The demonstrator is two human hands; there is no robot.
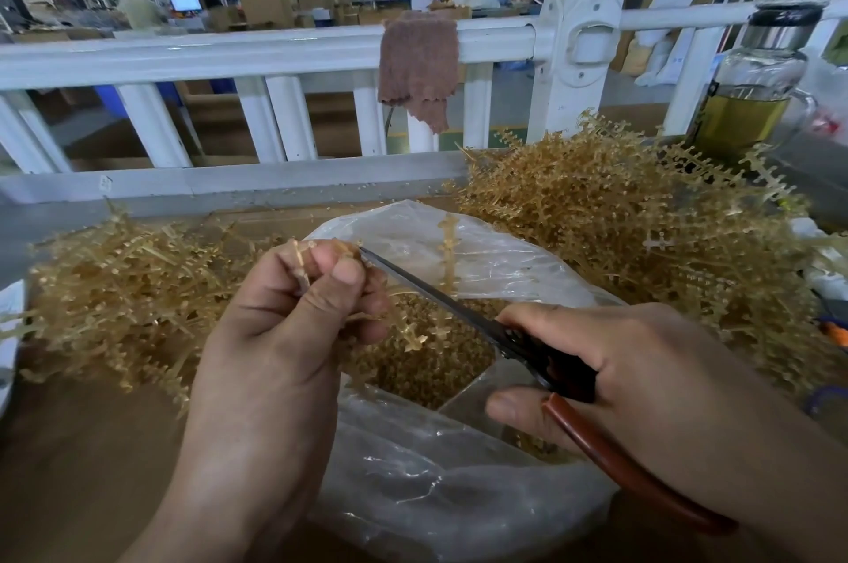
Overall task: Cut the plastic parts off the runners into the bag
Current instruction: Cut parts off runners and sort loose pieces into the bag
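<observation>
brown bench [92,447], two runner heaps [119,300], one bag [436,493]; left hand [284,333] pinches one runner [300,268], right hand [642,369] grips scissors [440,300].

- Left hand [293,319] pinches a runner [300,271] above the bag [459,493].
- Right hand [633,374] grips snips [436,298] over the bag, blade tip at the runner.
- Runner heaps [619,232] flank the bag; cut parts [426,365] lie inside.
</observation>
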